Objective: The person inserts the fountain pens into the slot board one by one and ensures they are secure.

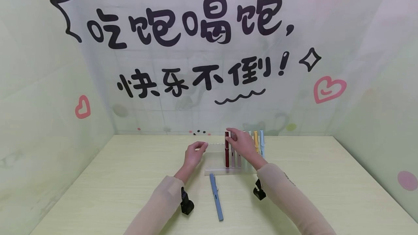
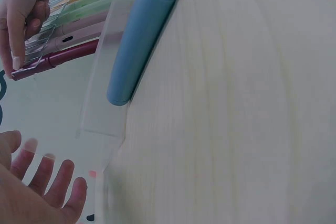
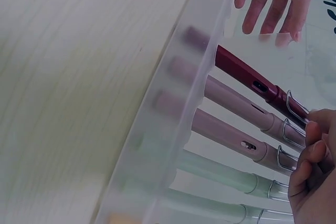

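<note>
A clear pen stand (image 1: 215,172) holds a row of upright pens. The dark red pen (image 1: 226,151) is leftmost in the row, and my right hand (image 1: 243,143) pinches its cap end between thumb and finger. Beside it stand two pale mauve pens (image 3: 231,132), then pale green pens (image 3: 220,174). My left hand (image 1: 195,153) is at the stand's left end, holding nothing, its fingers loosely spread in the left wrist view. A blue pen (image 1: 216,197) lies on the table in front of the stand, its upper end close to the stand's front edge.
A yellow pen (image 1: 256,140) and a light blue pen (image 1: 262,142) stand at the row's right end, partly behind my right hand. The pale wooden table (image 1: 130,177) runs back to a printed wall cloth (image 1: 183,119).
</note>
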The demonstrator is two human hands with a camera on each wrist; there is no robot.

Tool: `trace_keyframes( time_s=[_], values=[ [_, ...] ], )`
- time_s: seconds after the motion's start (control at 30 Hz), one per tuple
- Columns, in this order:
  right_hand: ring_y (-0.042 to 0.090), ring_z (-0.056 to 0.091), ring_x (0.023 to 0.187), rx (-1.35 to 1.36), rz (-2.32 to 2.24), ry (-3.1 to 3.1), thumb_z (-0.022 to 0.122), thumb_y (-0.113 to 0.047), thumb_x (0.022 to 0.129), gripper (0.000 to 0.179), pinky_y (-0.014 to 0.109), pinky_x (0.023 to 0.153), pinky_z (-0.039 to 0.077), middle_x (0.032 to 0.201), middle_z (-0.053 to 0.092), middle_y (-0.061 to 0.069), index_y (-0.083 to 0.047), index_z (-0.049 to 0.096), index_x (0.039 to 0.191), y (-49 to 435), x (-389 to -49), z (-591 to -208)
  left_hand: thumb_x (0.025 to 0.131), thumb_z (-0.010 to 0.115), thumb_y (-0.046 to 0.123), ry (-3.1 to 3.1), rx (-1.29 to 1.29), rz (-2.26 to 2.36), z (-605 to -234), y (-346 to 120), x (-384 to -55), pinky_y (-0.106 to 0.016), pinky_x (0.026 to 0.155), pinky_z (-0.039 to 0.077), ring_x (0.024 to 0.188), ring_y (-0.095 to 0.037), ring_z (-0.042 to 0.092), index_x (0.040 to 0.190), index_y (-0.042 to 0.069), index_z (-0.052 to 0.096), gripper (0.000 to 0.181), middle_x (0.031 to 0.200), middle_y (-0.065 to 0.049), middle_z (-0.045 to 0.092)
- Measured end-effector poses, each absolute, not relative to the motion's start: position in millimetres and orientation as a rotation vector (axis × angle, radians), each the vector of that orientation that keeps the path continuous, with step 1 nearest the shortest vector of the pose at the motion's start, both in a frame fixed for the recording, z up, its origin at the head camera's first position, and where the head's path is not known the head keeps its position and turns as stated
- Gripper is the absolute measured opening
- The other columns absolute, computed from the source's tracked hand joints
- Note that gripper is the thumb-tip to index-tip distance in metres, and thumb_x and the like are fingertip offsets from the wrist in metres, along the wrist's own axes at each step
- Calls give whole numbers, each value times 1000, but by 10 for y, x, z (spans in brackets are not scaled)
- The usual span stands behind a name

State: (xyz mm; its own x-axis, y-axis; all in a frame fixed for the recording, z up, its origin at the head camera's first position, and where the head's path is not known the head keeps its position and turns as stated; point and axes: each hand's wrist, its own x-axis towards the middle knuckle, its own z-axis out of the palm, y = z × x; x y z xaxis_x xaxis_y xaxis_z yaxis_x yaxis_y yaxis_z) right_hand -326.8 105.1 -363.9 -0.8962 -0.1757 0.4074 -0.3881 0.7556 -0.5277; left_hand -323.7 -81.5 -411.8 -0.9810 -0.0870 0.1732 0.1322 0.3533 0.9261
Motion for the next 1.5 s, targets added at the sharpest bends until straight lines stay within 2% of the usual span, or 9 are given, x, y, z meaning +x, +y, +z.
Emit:
trace_keyframes(
  time_s=[0.27,0.57,0.8,1.13,1.5],
  values=[
    [11,39,42,535,911,-2535,60,-20,84,30,26,40,33,52,44,-6,-8,59,112,1106,-3177,-3646,88,55,25,-2418,-34,-1690,-4095,-809,-3224,-33,72,46,84,-21,57,101,2,62,28,94,-8,59],
    [7,36,44,643,913,-2509,62,-19,83,13,23,40,29,51,42,-10,-11,65,93,1160,-3038,-3863,88,55,26,-2424,-22,-1684,-4100,-806,-3231,-34,72,45,82,-20,57,100,3,63,27,92,-8,59],
    [5,39,47,700,948,-2556,65,-16,80,5,21,42,33,53,43,-11,-13,65,84,1164,-2914,-4016,88,55,27,-2425,-26,-1672,-4107,-811,-3237,-34,72,45,82,-19,57,100,3,63,28,93,-7,60],
    [5,43,54,868,950,-2726,65,-16,79,5,21,48,39,62,49,-10,-12,63,83,1075,-2790,-4149,87,55,25,-2423,-23,-1677,-4117,-809,-3251,-33,70,45,82,-20,57,100,3,63,26,92,-7,60],
    [4,44,49,902,992,-2867,68,-28,77,16,20,46,38,55,50,-10,-14,62,80,897,-2660,-4171,88,54,26,-2435,-3,-1678,-4117,-812,-3251,-32,68,46,83,-20,57,100,4,63,27,94,-7,60]
  ],
)
